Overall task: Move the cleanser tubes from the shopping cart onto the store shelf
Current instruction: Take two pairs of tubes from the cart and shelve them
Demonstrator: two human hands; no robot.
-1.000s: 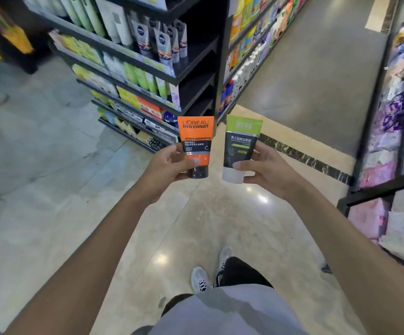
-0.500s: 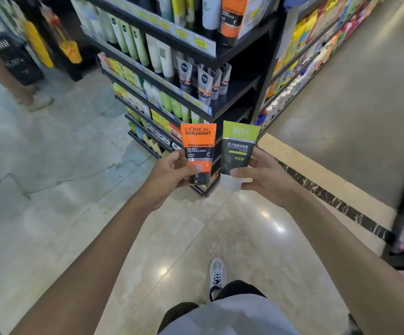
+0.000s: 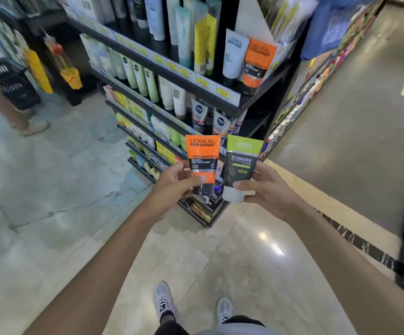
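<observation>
My left hand [image 3: 172, 187] grips an orange and black L'Oreal Men Expert cleanser tube [image 3: 203, 158] near its cap end, held upright. My right hand [image 3: 266, 192] grips a green and black men's cleanser tube [image 3: 240, 160] with a white cap, right beside the orange one. Both tubes are held out in front of the corner of a black store shelf [image 3: 239, 105]. On that shelf's upper tier stand a matching orange L'Oreal tube [image 3: 256, 61] and a white L'Oreal tube [image 3: 233, 56]. The shopping cart is out of view.
Lower tiers hold Nivea tubes [image 3: 199, 114] and green tubes [image 3: 143, 78]. Another person's leg [image 3: 5, 100] and a black basket [image 3: 14, 83] are at the far left. An aisle runs off to the right along a second rack [image 3: 300, 97]. My shoes [image 3: 164, 303] stand on polished floor tiles.
The shelf has come closer and its upper tier with the L'Oreal tubes is in view. Both hands keep the same hold on their tubes, held side by side.
</observation>
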